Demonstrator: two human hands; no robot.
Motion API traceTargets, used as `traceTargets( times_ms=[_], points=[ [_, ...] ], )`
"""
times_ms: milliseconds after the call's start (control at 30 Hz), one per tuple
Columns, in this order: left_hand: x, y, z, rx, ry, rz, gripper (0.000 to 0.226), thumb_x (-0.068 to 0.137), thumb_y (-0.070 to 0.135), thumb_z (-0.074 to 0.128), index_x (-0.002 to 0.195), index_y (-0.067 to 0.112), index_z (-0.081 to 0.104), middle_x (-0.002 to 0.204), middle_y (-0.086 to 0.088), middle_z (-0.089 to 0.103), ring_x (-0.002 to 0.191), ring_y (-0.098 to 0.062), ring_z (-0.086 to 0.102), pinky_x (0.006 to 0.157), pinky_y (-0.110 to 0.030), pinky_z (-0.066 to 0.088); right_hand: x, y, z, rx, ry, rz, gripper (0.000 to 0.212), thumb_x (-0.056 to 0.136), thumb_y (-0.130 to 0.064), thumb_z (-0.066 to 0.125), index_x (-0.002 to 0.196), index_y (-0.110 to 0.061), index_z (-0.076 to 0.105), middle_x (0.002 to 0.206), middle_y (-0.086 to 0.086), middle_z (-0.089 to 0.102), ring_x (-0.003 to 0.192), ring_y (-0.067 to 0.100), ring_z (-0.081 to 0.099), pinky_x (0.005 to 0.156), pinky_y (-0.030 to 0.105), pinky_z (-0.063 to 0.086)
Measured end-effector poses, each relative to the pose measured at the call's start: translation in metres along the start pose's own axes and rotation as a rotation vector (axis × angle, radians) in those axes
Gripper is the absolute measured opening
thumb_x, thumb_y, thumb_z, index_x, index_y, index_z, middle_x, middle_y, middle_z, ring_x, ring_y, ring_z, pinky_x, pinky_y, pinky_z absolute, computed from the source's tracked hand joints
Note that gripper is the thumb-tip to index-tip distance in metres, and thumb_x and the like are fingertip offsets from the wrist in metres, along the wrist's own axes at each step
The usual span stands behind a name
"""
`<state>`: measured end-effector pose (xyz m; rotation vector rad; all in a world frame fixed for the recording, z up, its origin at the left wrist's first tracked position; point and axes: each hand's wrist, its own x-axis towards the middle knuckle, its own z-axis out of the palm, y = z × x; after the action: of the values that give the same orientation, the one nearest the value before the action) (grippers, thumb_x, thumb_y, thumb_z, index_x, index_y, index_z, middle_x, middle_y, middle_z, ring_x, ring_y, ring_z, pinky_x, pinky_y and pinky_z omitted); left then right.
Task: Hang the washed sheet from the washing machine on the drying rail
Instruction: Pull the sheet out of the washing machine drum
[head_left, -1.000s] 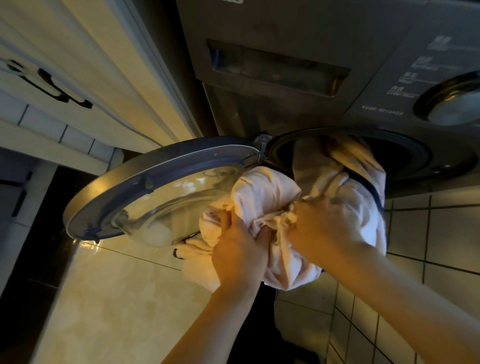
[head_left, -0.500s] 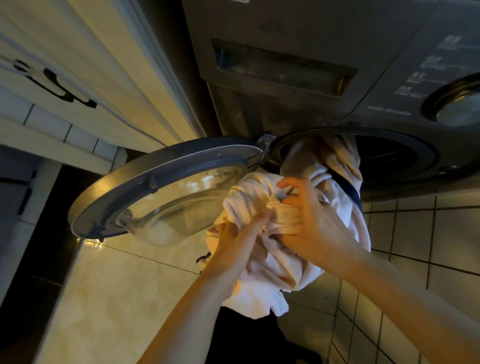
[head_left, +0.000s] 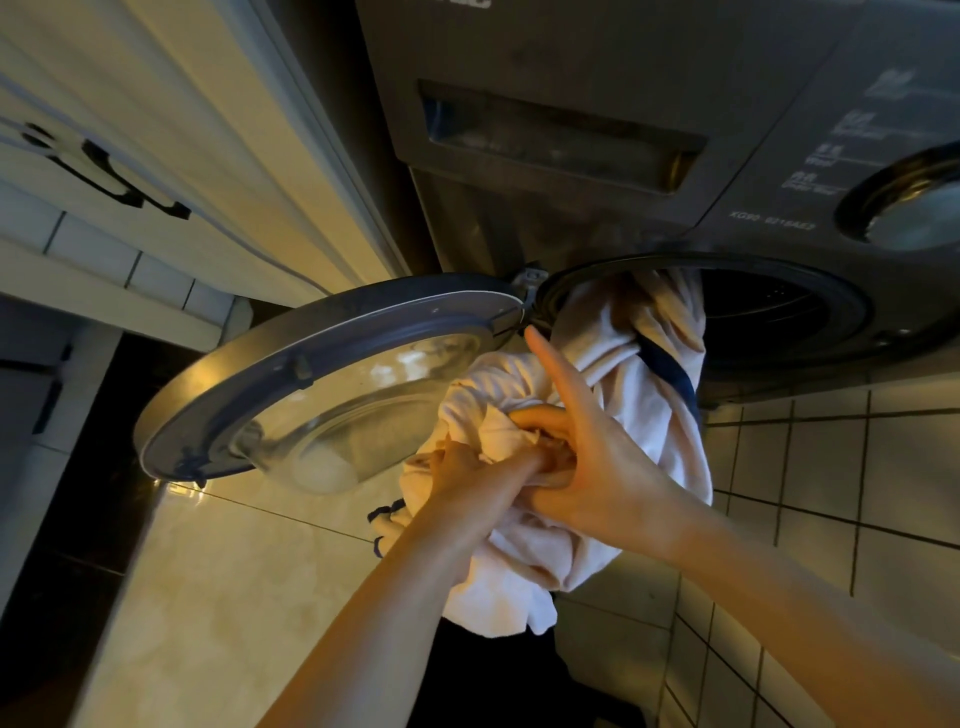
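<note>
The sheet (head_left: 639, 415) was a pale, crumpled bundle with a dark blue band across it. Its upper end trailed out of the drum opening (head_left: 774, 312), and the rest hung down in front of the washing machine (head_left: 571, 223) – partly out, partly inside. Its lowest folds dangled above the floor (head_left: 208, 597) without touching it, as far as the view showed.

Both hands were in the middle of the bundle, touching each other. The left hand (head_left: 467, 470) gripped a bunch of cloth, its fingers curled and partly buried in the folds. The right hand (head_left: 597, 467) held the cloth just beside it, with its thumb and lower fingers curled into the fabric. Its index finger stuck out straight, pointing up toward the door hinge (head_left: 530, 280).

The round door (head_left: 322, 374) stood swung open to the left of the drum opening, its glass bowl facing the camera and catching warm light. Above the opening, the dark grey front carried a detergent drawer (head_left: 561, 140) and, at the right edge, a large dial (head_left: 914, 208) with small printed labels beside it – too blurred to read.

A cream cabinet (head_left: 218, 135) with a black handle (head_left: 104, 171) stood left of the machine. Small square tiles (head_left: 857, 493) with dark grout lay below the machine on the right.
</note>
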<state>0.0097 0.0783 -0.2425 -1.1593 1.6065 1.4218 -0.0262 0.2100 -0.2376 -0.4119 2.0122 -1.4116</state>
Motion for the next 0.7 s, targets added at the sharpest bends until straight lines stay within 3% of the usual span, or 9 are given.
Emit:
traceTargets(
  times_ms=[133,200,267,333,400,467,533,633,700],
  points=[
    [-0.003,0.001,-0.003,-0.061,-0.038,-0.033,0.061,0.053,0.055,0.071,0.100,0.019,0.056,0.090,-0.005,0.069,0.080,-0.021,0.066,0.054,-0.025,0.044,0.003,0.000,-0.007,-0.100,-0.047,-0.031,0.105,0.074,-0.007,0.075,0.146,-0.043,0.007,0.120,-0.005,0.058,0.108,0.001,0.059,0.085,0.023,0.053],
    [-0.002,0.000,-0.002,-0.071,-0.030,-0.022,0.050,0.059,0.050,0.071,0.096,0.018,0.059,0.082,-0.005,0.071,0.076,-0.022,0.068,0.055,-0.026,0.044,0.006,0.002,-0.010,-0.188,-0.054,-0.090,0.097,0.072,-0.012,0.077,0.147,-0.033,0.020,0.121,-0.008,0.058,0.104,0.001,0.059,0.083,0.025,0.053],
    [-0.001,0.001,-0.001,-0.069,-0.019,-0.008,0.041,0.065,0.043,0.070,0.095,0.017,0.062,0.077,-0.005,0.070,0.071,-0.022,0.068,0.055,-0.025,0.044,0.006,0.006,-0.017,-0.277,-0.064,-0.150,0.090,0.070,-0.026,0.080,0.145,-0.029,0.030,0.128,-0.009,0.053,0.113,0.003,0.054,0.089,0.026,0.050],
    [0.002,0.000,-0.003,-0.074,-0.011,-0.002,0.042,0.062,0.042,0.070,0.095,0.016,0.064,0.078,-0.006,0.070,0.073,-0.022,0.068,0.057,-0.026,0.045,0.005,0.011,-0.030,-0.421,-0.043,-0.185,0.088,0.067,-0.049,0.079,0.141,-0.030,0.036,0.136,-0.018,0.044,0.128,0.000,0.037,0.103,0.018,0.035],
    [0.005,-0.003,-0.004,-0.084,0.026,0.014,0.049,0.054,0.044,0.068,0.093,0.015,0.064,0.084,-0.008,0.069,0.078,-0.024,0.068,0.060,-0.028,0.048,0.004,0.015,-0.042,-0.564,-0.054,-0.101,0.087,0.064,-0.066,0.072,0.138,-0.039,0.035,0.131,-0.032,0.031,0.131,-0.003,0.025,0.105,0.014,0.020],
    [0.010,-0.006,0.000,-0.071,0.057,0.052,0.044,0.054,0.038,0.068,0.089,0.011,0.063,0.080,-0.009,0.065,0.075,-0.024,0.065,0.060,-0.029,0.047,0.005,0.023,-0.042,-0.598,-0.125,0.062,0.075,0.064,-0.069,0.068,0.129,-0.043,0.040,0.123,-0.031,0.037,0.123,-0.001,0.036,0.102,0.020,0.031],
    [0.011,-0.010,0.007,0.041,0.077,0.131,0.026,0.071,0.029,0.068,0.084,0.008,0.061,0.069,-0.005,0.059,0.063,-0.019,0.057,0.056,-0.026,0.042,0.004,0.037,-0.032,-0.531,-0.087,0.186,0.054,0.066,-0.063,0.069,0.111,-0.040,0.051,0.106,-0.025,0.054,0.101,-0.003,0.052,0.086,0.020,0.045],
    [0.014,-0.012,0.014,0.186,0.132,0.216,0.015,0.088,0.023,0.057,0.079,0.011,0.056,0.062,0.002,0.048,0.057,-0.013,0.047,0.048,-0.024,0.032,-0.005,0.058,-0.014,-0.400,0.080,0.248,0.042,0.070,-0.059,0.071,0.102,-0.036,0.056,0.090,-0.017,0.062,0.085,-0.005,0.057,0.073,0.014,0.047],
    [0.015,-0.011,0.014,0.128,0.099,0.212,0.012,0.088,0.022,0.057,0.081,0.013,0.055,0.067,0.001,0.049,0.063,-0.016,0.051,0.050,-0.024,0.035,-0.008,0.064,-0.008,-0.289,0.158,0.256,0.038,0.071,-0.055,0.072,0.100,-0.034,0.057,0.087,-0.015,0.064,0.083,-0.005,0.059,0.071,0.015,0.048]
  ],
)
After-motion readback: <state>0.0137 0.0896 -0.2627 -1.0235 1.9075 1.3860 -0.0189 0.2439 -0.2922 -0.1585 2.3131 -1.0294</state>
